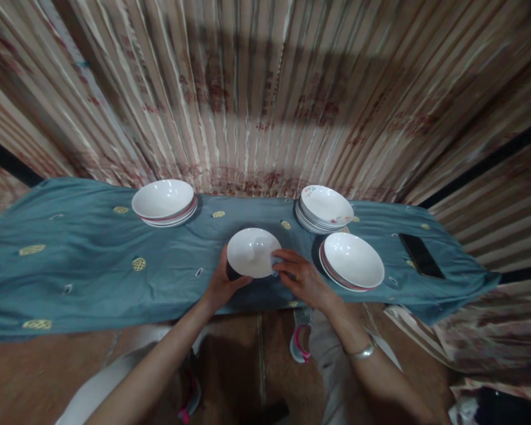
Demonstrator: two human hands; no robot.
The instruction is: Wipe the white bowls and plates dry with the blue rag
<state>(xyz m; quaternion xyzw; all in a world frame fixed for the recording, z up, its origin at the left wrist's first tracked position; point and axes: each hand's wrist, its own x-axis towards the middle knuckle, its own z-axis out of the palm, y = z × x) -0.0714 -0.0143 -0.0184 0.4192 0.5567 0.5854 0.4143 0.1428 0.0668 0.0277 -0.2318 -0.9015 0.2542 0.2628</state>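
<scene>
A white bowl (252, 255) is held over the near middle of the table, its inside turned up toward me. My left hand (223, 280) grips its left side, with the thumb along the near rim. At the right rim, my right hand (297, 273) pinches a small pale bluish cloth (275, 264) against the bowl; most of the cloth is hidden by the fingers. Close to my right hand stands a stack of white bowls (354, 261) with red showing on the sides below the top one.
A green-blue cloth with yellow pineapples covers the table (92, 248). Another bowl stack (164, 200) stands back left, and flower-patterned bowls (326, 206) are piled back right. A black phone (421, 255) lies at the right. Pleated curtains (248, 106) hang behind the table.
</scene>
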